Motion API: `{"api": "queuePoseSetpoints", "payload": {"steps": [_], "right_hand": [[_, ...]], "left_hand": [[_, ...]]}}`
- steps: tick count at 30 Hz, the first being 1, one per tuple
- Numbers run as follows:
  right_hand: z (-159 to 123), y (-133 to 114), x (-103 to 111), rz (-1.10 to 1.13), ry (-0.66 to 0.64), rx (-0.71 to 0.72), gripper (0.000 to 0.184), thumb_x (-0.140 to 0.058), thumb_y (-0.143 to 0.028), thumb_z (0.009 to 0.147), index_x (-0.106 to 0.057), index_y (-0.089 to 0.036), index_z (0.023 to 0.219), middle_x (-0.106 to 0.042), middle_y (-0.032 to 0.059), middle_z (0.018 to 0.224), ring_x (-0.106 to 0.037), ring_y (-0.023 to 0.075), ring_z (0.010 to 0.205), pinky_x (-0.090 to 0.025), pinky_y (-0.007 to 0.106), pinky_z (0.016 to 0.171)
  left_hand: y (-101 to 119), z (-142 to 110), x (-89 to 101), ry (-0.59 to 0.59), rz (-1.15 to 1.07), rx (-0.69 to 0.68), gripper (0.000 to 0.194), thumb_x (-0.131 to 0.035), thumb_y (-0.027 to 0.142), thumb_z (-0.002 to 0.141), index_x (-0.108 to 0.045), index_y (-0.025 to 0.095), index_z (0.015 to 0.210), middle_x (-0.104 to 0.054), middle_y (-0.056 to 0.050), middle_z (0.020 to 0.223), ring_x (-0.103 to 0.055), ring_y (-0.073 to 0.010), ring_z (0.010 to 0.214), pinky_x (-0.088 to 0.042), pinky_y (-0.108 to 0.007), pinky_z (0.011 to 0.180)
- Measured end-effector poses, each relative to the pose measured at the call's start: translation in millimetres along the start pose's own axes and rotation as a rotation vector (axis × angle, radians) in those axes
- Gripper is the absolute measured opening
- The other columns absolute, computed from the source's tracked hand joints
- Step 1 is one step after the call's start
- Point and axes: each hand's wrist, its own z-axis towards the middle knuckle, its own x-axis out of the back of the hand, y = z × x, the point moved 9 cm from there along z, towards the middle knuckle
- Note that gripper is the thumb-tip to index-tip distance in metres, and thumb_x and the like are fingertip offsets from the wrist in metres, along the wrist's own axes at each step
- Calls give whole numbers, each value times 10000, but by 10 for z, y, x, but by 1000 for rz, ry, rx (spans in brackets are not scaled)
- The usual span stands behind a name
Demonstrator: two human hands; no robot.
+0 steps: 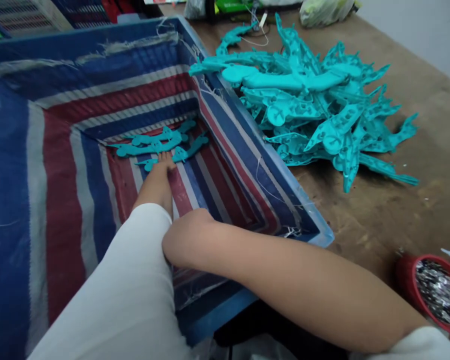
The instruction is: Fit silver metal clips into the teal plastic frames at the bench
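Observation:
Deep inside the lined bin, my left hand (166, 161) is closed over a teal plastic part (191, 149), which sticks out on both sides of it. More long teal plastic parts (150, 147) lie just beyond my fingertips on the bin floor. My right hand (189, 235) is bent at the wrist near the bin's front, beside my left sleeve. Its fingers are hidden from view, so I cannot see whether they hold anything. The blue bin (303, 200) has a striped red, white and blue woven lining with frayed edges.
A tangled heap of teal parts (303, 85) lies on the brown table (322, 220) right of the bin, some overhanging its rim. A red tub (408, 285) of small shiny metal pieces stands at lower right. Plastic bags (324, 11) sit at the back.

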Motion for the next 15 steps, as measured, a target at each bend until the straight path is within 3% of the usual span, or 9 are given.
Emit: {"api": "queuePoseSetpoints", "payload": {"steps": [3,5,8,11,13,15], "right_hand": [[-350,-106,129,-35,-158,43,269,-848,-161,1190,-1004,-234,1396,-885,125,1652,-899,329,1498,-802,457,1167],[-496,-149,193,-27,-224,71,362,-742,-133,1263,-915,-143,1582,-804,154,1782,-824,338,1623,-771,506,1289],[-545,-145,210,-12,-253,93,394,-637,-88,1294,-873,-81,1610,-784,208,1794,-783,384,1670,-750,574,1328],[-491,-75,160,-25,-253,78,400,-608,-74,1286,-872,-63,1585,-810,255,1733,-800,433,1637,-757,618,1298],[-462,-41,139,-35,-248,73,414,-599,-59,1276,-874,-64,1585,-825,261,1702,-808,446,1621,-762,629,1281],[-453,-34,146,-33,-236,82,440,-584,-47,1272,-872,-67,1604,-829,264,1692,-807,447,1623,-763,632,1276]], "left_hand": [[-163,5,-235,-23,6,16,775,-894,534,1199,-660,191,1853,-564,-249,1973,-536,-496,1843,-444,-787,1531],[-236,3,-316,-44,12,8,844,-923,531,1132,-666,145,1837,-645,-308,1900,-552,-540,1829,-367,-791,1552],[-309,-40,-388,-80,-1,-32,774,-909,499,1089,-737,144,1755,-783,-304,1752,-681,-531,1713,-459,-690,1499],[-374,-111,-356,-16,-38,-54,635,-737,498,1226,-724,149,1755,-760,-255,1803,-717,-438,1678,-558,-539,1409],[-418,-114,-254,82,-67,-31,614,-577,483,1322,-650,107,1802,-721,-269,1833,-710,-400,1669,-550,-535,1408],[-458,-52,-110,170,-93,19,627,-442,470,1376,-583,62,1832,-700,-310,1817,-714,-398,1645,-547,-603,1416]]}}
